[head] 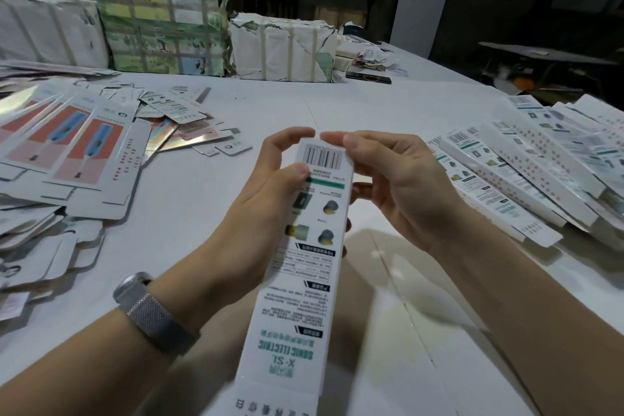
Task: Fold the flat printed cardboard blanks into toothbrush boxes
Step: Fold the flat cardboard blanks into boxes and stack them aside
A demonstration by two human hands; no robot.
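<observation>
Box [304, 280] near end cut off by bottom edge, small print illegible — far flap hidden behind fingertips [332, 137]

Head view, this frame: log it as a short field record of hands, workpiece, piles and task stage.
workpiece: long printed toothbrush box, barcode end away from the person
left hand: grips the box's far end, thumb on the printed face
right hand: fingertips pinch the far end
left pile: flat blanks
right pile: folded boxes
back of table: wrapped bundles
stage: far end being closed, judged from grip
</observation>
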